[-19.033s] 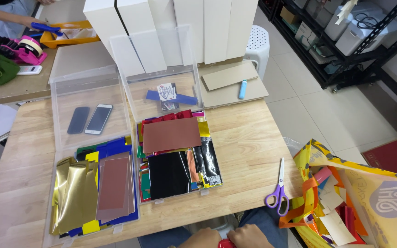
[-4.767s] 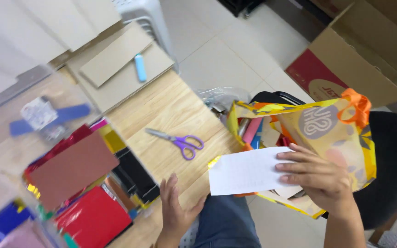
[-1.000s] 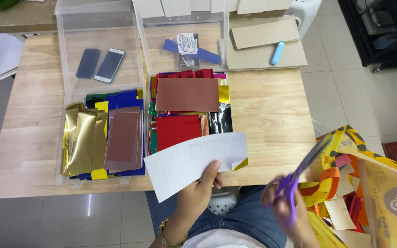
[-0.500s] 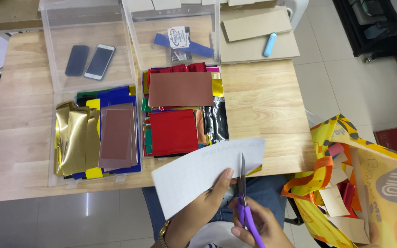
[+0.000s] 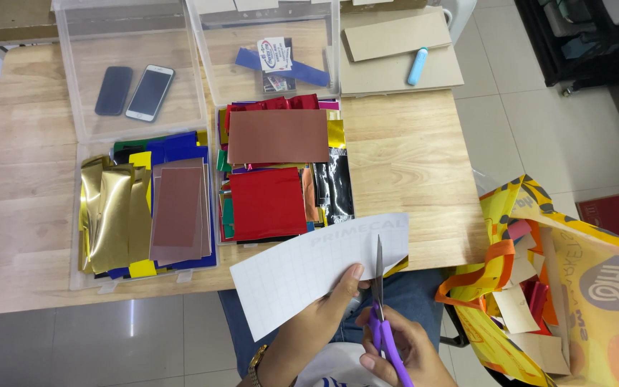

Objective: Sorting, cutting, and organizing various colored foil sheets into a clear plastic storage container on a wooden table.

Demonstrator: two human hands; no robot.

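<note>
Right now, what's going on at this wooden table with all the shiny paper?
A person is cutting a white gridded sheet of paper with purple-handled scissors. The left hand holds the sheet from below, and the right hand works the scissors, whose blades are partway into its right end. Clear plastic trays of coloured foil sheets sit on the light wooden table behind.

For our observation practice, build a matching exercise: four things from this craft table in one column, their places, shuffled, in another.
1. scissors
2. two phones
3. white sheet
4. light blue tube

A. in the left hand
B. on grey card, far right of table
C. in the right hand
D. in the clear lid, far left

Pairs: 1-C, 2-D, 3-A, 4-B
</note>
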